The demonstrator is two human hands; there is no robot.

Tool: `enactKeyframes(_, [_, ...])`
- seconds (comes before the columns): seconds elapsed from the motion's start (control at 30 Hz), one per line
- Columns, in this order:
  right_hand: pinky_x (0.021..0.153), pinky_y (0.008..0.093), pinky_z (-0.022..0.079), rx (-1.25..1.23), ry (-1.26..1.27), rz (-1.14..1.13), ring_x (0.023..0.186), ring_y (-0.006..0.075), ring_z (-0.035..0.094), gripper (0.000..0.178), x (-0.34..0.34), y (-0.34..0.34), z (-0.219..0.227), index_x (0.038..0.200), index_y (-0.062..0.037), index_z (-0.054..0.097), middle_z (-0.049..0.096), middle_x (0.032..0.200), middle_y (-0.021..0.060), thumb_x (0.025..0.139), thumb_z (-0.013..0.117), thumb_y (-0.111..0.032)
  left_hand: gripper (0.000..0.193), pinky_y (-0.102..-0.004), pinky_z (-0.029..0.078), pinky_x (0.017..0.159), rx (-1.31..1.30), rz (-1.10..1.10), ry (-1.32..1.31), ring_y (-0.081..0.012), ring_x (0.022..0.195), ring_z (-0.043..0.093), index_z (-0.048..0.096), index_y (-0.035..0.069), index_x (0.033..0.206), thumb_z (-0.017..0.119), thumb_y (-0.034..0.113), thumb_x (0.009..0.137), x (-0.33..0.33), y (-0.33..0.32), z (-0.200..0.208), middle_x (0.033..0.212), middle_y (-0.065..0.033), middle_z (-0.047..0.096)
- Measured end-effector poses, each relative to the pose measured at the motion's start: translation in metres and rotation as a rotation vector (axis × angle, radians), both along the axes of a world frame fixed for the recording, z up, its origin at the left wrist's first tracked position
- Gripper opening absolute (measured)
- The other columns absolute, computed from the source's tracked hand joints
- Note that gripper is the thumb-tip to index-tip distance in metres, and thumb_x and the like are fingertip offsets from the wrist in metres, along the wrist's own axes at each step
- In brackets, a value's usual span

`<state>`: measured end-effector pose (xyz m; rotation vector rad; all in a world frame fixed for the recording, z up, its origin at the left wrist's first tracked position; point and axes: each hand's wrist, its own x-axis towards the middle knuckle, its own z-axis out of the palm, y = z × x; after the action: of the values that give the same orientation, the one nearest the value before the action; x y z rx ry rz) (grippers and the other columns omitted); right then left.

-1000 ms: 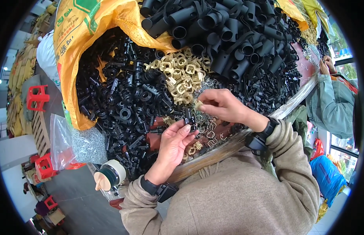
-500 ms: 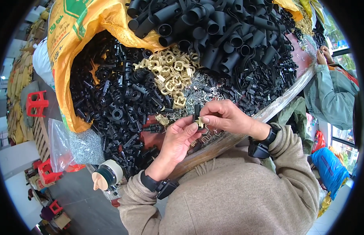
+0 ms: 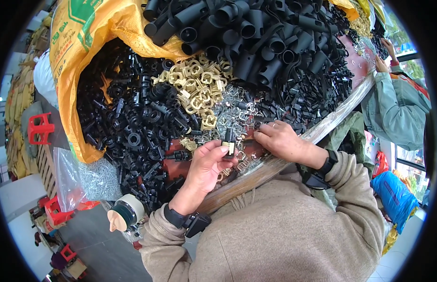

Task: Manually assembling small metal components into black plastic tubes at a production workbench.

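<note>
My left hand (image 3: 210,162) pinches a black plastic fitting (image 3: 229,136) upright between thumb and fingers. A cream-coloured insert (image 3: 231,148) shows on the fitting's lower part. To its right, my right hand (image 3: 282,142) is low over the table, fingers bent and pressed together. Its fingertips are among small metal clips and dark pieces, and what they hold, if anything, is hidden. Just beyond my hands lie a heap of bent metal clips (image 3: 233,109) and a pile of cream plastic rings (image 3: 199,91). Black ribbed fittings (image 3: 133,138) are heaped on the left.
Large black tubes (image 3: 246,28) are piled at the back, with small black pieces (image 3: 305,101) to their right. A yellow woven sack (image 3: 70,98) borders the left. The wooden table edge (image 3: 246,181) runs before me. A lidded cup (image 3: 126,211) stands lower left. A co-worker's sleeve (image 3: 392,103) shows right.
My right hand has let go of the fitting and moved right, down to the small parts. The left hand keeps the fitting, with its cream insert now plainly visible.
</note>
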<state>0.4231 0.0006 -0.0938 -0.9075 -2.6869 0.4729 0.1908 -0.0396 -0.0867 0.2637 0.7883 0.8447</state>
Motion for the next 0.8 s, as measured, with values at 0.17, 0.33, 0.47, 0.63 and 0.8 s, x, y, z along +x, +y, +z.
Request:
enactKeyframes(0.17, [0.056, 0.0341, 0.044, -0.121, 0.019, -0.053, 0.065, 0.0237, 0.055, 0.016, -0.01, 0.007, 0.005, 0.078, -0.006, 0.049, 0.048, 0.072, 0.0067, 0.068, 0.057, -0.015, 0.019, -0.0229, 0.053, 0.061, -0.005, 0.035, 0.06, -0.0189, 0.072, 0.062, 0.054, -0.002, 0.095, 0.056, 0.011, 0.081, 0.006, 0.0, 0.002, 0.086, -0.0139, 0.061])
enactKeyframes(0.33, [0.058, 0.0351, 0.044, -0.047, 0.075, -0.008, 0.064, 0.0238, 0.055, 0.015, -0.019, 0.007, 0.008, 0.076, -0.0058, 0.048, 0.048, 0.072, 0.0069, 0.068, 0.057, -0.015, 0.02, -0.0228, 0.053, 0.063, -0.006, 0.115, 0.078, -0.0193, 0.075, 0.062, 0.053, -0.002, 0.096, 0.057, 0.009, 0.08, 0.005, 0.0, -0.003, 0.089, -0.0143, 0.061])
enactKeyframes(0.47, [0.054, 0.0348, 0.043, 0.077, 0.003, 0.091, 0.064, 0.026, 0.054, 0.012, -0.024, 0.005, 0.001, 0.081, -0.0045, 0.052, 0.049, 0.071, 0.0087, 0.071, 0.057, -0.01, 0.021, -0.0228, 0.053, 0.064, -0.005, 0.109, 0.072, -0.0194, 0.076, 0.062, 0.052, -0.002, 0.097, 0.058, 0.009, 0.08, 0.008, 0.001, -0.002, 0.09, -0.0142, 0.061])
enactKeyframes(0.63, [0.05, 0.0298, 0.045, -0.289, 0.282, 0.006, 0.06, 0.0205, 0.057, 0.008, -0.022, 0.01, 0.001, 0.082, -0.0022, 0.051, 0.053, 0.069, 0.0081, 0.077, 0.056, -0.007, 0.024, -0.0225, 0.052, 0.064, 0.008, 0.129, 0.098, -0.019, 0.076, 0.062, 0.052, -0.002, 0.098, 0.059, 0.009, 0.079, 0.008, 0.002, 0.001, 0.09, -0.0138, 0.06])
enactKeyframes(0.8, [0.048, 0.0248, 0.045, -1.034, 0.444, -0.213, 0.054, 0.0136, 0.057, 0.014, -0.025, 0.006, 0.017, 0.092, -0.0005, 0.053, 0.058, 0.07, 0.0092, 0.079, 0.055, -0.007, 0.024, -0.0222, 0.052, 0.064, 0.007, 0.135, 0.095, -0.0181, 0.076, 0.062, 0.053, -0.002, 0.099, 0.06, 0.01, 0.079, 0.009, 0.001, -0.003, 0.09, -0.0118, 0.061])
